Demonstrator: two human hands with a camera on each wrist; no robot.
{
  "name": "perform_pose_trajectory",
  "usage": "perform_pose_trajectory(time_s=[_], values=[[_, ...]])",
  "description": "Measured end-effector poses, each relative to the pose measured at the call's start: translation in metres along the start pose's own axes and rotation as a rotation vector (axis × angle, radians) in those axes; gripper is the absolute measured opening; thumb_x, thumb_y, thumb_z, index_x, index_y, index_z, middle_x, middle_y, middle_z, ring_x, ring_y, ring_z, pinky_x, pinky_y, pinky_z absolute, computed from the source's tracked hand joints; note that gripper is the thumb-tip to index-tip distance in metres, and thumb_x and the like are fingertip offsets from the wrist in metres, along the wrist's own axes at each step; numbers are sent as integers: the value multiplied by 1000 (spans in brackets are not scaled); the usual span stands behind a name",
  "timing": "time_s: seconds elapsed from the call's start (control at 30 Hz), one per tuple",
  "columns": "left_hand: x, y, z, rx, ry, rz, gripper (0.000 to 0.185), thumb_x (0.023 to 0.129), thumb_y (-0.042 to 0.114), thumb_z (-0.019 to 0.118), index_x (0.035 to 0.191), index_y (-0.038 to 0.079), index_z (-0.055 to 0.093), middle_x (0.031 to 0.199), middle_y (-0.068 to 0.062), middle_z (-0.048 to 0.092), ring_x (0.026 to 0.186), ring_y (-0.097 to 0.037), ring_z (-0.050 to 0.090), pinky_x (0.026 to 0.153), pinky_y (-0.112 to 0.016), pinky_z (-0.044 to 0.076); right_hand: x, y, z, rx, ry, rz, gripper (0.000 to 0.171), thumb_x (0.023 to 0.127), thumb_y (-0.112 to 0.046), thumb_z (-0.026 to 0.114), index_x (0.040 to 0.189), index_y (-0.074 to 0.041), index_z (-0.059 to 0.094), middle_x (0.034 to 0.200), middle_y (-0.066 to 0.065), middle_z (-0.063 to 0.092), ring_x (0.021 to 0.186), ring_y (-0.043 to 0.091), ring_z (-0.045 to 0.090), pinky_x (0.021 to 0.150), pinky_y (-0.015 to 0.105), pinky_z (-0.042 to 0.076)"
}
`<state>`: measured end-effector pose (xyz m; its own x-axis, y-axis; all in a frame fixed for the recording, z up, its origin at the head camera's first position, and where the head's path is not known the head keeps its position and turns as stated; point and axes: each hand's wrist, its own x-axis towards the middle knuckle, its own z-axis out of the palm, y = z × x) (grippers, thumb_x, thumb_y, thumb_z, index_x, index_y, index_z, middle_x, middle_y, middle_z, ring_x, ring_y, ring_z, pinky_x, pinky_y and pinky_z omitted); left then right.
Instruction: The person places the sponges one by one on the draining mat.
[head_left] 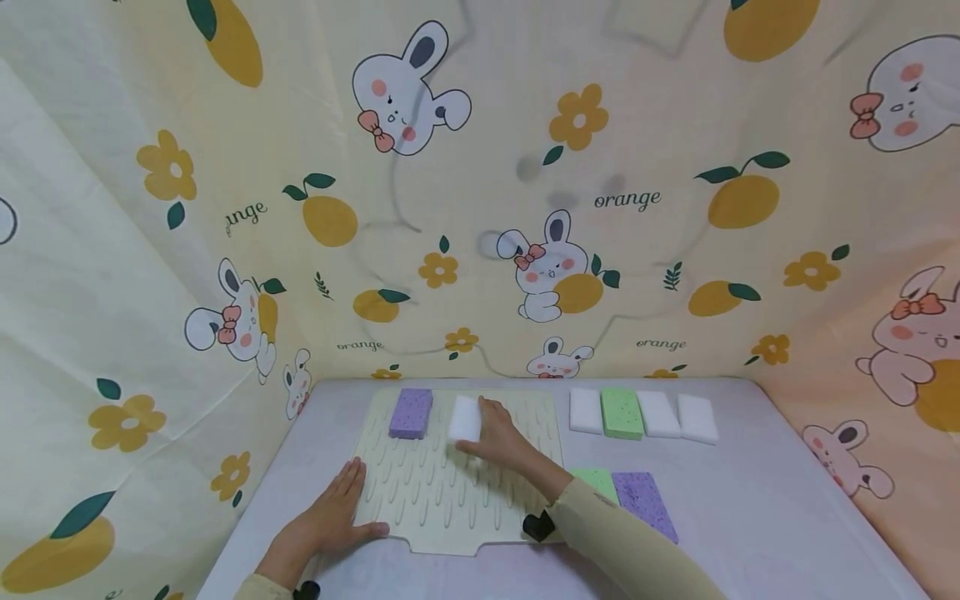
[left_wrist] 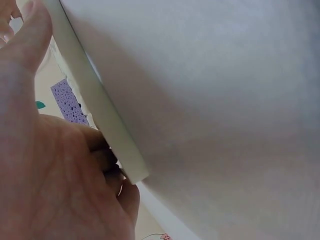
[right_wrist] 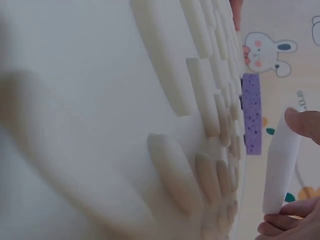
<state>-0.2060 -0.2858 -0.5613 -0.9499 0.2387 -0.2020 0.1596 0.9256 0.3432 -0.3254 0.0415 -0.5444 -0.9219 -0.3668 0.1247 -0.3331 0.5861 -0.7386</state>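
Note:
A cream ridged board [head_left: 420, 537] lies on the table. My right hand [head_left: 504, 440] pinches a white sponge [head_left: 465, 418] between thumb and fingers over the upper middle of the board. A gap shows between this sponge [right_wrist: 282, 165] and the ridges in the right wrist view. My left hand [head_left: 337, 510] lies at the board's lower left corner, straight fingers along the left edge and thumb at the front edge. On the board's upper left sits a purple speckled sponge [head_left: 411, 414].
Right of the board, white sponges [head_left: 585, 412] and a green sponge [head_left: 622, 414] lie in a row. Nearer, another green sponge [head_left: 596, 482], partly behind my right forearm, lies beside a purple sponge [head_left: 647, 504]. A patterned curtain [head_left: 480, 167] encloses the table's back and sides.

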Motion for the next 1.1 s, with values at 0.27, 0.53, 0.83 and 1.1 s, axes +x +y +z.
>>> perform_pose_trajectory(time_s=[0.27,0.53,0.83,1.1], values=[[-3,8,-6,10,4,-23,126,88,69,77,164,-14,21,174,-33,15,163,-49,14,132,-60,21,16,3,6,25,-56,40,107,92,-37,88,166,7,25,164,31,36,148,46,41,118,63,45],[-1,4,-2,15,4,-14,125,88,69,76,164,-14,21,174,-34,15,163,-49,14,132,-59,21,27,-1,7,28,-98,40,107,92,-38,87,168,4,23,166,28,35,148,43,42,119,60,45],[0,4,-2,23,7,-5,125,88,69,76,164,-15,22,174,-34,16,163,-49,15,132,-59,22,44,5,17,6,-106,45,106,93,-37,87,167,5,24,163,27,39,144,39,46,118,54,48],[-1,4,-3,18,13,15,123,90,66,77,162,-17,22,173,-36,17,162,-50,15,132,-60,22,53,6,21,-2,-106,56,107,91,-35,89,166,7,25,165,28,38,148,43,42,121,56,44]])
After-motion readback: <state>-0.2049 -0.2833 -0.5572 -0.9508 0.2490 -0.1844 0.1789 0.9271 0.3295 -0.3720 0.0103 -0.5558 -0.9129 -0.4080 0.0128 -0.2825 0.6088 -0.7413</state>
